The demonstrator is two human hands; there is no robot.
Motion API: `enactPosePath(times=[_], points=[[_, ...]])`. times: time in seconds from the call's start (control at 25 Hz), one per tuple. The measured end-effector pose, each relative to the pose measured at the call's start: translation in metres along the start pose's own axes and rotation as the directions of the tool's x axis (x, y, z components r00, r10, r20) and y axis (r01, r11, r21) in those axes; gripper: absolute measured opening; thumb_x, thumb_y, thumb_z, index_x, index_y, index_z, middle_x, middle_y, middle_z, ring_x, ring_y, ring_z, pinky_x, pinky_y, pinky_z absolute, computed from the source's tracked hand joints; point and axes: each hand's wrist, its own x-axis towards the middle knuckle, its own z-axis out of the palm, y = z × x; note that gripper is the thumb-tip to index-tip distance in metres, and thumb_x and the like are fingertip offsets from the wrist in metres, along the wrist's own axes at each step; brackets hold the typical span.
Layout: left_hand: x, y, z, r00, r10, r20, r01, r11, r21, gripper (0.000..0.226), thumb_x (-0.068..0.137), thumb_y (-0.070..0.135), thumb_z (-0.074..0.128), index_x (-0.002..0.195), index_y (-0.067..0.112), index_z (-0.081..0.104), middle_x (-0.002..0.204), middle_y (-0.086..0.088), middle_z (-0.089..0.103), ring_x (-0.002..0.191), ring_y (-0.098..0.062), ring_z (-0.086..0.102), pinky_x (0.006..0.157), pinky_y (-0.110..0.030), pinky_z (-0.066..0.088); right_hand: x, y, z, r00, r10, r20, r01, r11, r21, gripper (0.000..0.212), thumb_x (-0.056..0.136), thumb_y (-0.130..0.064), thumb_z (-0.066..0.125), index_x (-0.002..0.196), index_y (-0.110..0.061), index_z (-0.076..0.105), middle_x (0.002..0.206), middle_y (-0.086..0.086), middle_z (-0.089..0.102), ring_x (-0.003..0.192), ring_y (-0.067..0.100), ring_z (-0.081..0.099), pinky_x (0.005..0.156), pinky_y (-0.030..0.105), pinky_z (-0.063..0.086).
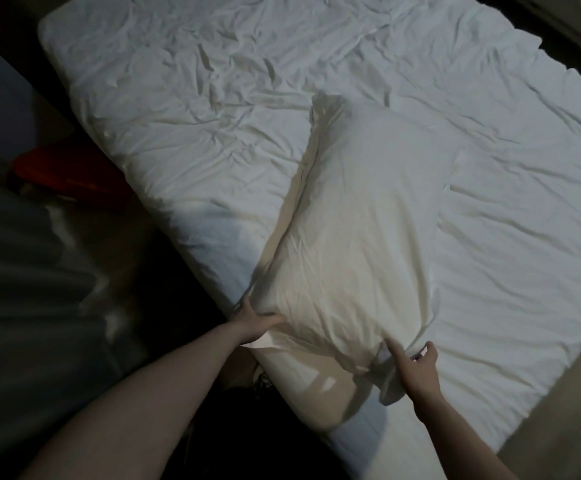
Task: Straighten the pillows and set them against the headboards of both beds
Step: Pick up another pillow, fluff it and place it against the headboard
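A white pillow [358, 220] lies lengthwise on the bed [185, 98], which is covered in a wrinkled white sheet. Its near end reaches the mattress edge in front of me. My left hand [252, 320] grips the pillow's near left corner, fingers curled into the fabric. My right hand [417, 367] pinches the bunched fabric at the near right corner. No headboard shows in this view.
A red object [71, 174] lies on the floor left of the bed. Grey curtain-like fabric [29, 271] hangs at the far left. A tan strip [566, 393] runs along the bed's right side. Dark floor lies below me.
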Motion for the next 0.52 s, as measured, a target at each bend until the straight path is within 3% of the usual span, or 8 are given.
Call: enactPosePath(times=[0.08, 0.12, 0.16, 0.2, 0.24, 0.32, 0.44, 0.52], points=[[0.008, 0.001, 0.006, 0.994, -0.074, 0.079, 0.084, 0.987, -0.134, 0.147, 0.048, 0.071, 0.085, 0.163, 0.011, 0.016, 0.164, -0.011, 0.035, 0.148, -0.028, 0.040, 0.120, -0.039, 0.036, 0.011, 0.002, 0.002, 1.000, -0.014, 0.008, 0.014, 1.000, -0.005, 0.077, 0.078, -0.048, 0.078, 0.137, -0.005, 0.052, 0.123, 0.007, 0.069, 0.111, 0.031, 0.067, 0.100, 0.051, 0.055], [0.009, 0.005, 0.008, 0.992, -0.073, 0.102, 0.090, 0.980, -0.179, 0.131, 0.055, 0.068, 0.086, 0.157, 0.007, 0.032, 0.156, -0.011, 0.047, 0.140, -0.027, 0.050, 0.113, -0.036, 0.042, 0.013, 0.001, 0.002, 0.998, -0.054, 0.016, 0.054, 0.998, -0.029, 0.059, 0.079, -0.044, 0.074, 0.120, -0.004, 0.063, 0.107, 0.005, 0.073, 0.100, 0.029, 0.070, 0.092, 0.050, 0.058], [0.009, 0.009, 0.012, 0.995, -0.043, 0.088, 0.061, 0.975, -0.214, 0.103, 0.064, 0.064, 0.085, 0.143, 0.005, 0.052, 0.139, -0.012, 0.061, 0.126, -0.025, 0.061, 0.103, -0.032, 0.048, 0.009, -0.002, 0.002, 0.995, -0.101, 0.015, 0.102, 0.993, -0.062, 0.038, 0.083, -0.039, 0.070, 0.108, -0.010, 0.068, 0.100, 0.004, 0.075, 0.098, 0.030, 0.071, 0.091, 0.052, 0.059], [0.004, 0.012, 0.014, 1.000, -0.005, 0.028, 0.012, 0.968, -0.251, 0.066, 0.074, 0.055, 0.084, 0.116, 0.007, 0.067, 0.114, -0.010, 0.070, 0.106, -0.022, 0.067, 0.089, -0.027, 0.050, 0.000, -0.008, 0.002, 0.989, -0.146, 0.011, 0.146, 0.986, -0.084, 0.023, 0.088, -0.033, 0.067, 0.101, -0.014, 0.070, 0.098, 0.003, 0.075, 0.099, 0.031, 0.071, 0.092, 0.054, 0.059], [-0.007, 0.015, 0.013, 0.998, 0.034, -0.053, -0.047, 0.961, -0.273, 0.034, 0.084, 0.042, 0.080, 0.086, 0.011, 0.066, 0.087, -0.006, 0.067, 0.089, -0.019, 0.064, 0.075, -0.024, 0.047, -0.012, -0.016, 0.002, 0.982, -0.188, 0.023, 0.189, 0.977, -0.095, 0.013, 0.091, -0.026, 0.064, 0.098, -0.016, 0.069, 0.098, 0.004, 0.074, 0.100, 0.031, 0.071, 0.092, 0.054, 0.058], [-0.026, 0.018, 0.004, 0.963, 0.113, -0.243, -0.180, 0.944, -0.278, 0.044, 0.094, 0.021, 0.071, 0.060, 0.017, 0.044, 0.063, 0.000, 0.046, 0.078, -0.016, 0.050, 0.054, -0.022, 0.038, -0.034, -0.034, -0.002, 0.963, -0.260, 0.076, 0.267, 0.958, -0.107, 0.005, 0.094, -0.018, 0.062, 0.095, -0.016, 0.066, 0.098, 0.005, 0.074, 0.096, 0.029, 0.070, 0.090, 0.051, 0.057], [-0.076, 0.003, -0.031, 0.914, 0.105, -0.392, -0.258, 0.895, -0.363, 0.039, 0.095, 0.020, 0.066, 0.062, 0.016, 0.045, 0.064, -0.005, 0.050, 0.074, -0.020, 0.053, 0.056, -0.028, 0.038, -0.081, -0.058, -0.019, 0.917, -0.306, 0.254, 0.325, 0.945, -0.036, 0.009, 0.097, -0.011, 0.062, 0.102, -0.008, 0.069, 0.096, 0.011, 0.077, 0.086, 0.028, 0.071, 0.077, 0.046, 0.056], [-0.109, -0.014, -0.053, 0.922, 0.066, -0.382, -0.216, 0.906, -0.363, 0.018, 0.094, 0.023, 0.066, 0.082, 0.012, 0.059, 0.083, -0.015, 0.064, 0.074, -0.027, 0.062, 0.062, -0.033, 0.050, -0.113, -0.068, -0.026, 0.861, -0.321, 0.395, 0.356, 0.934, -0.016, 0.012, 0.097, -0.010, 0.062, 0.105, -0.002, 0.068, 0.092, 0.014, 0.076, 0.082, 0.028, 0.071, 0.070, 0.043, 0.054]])
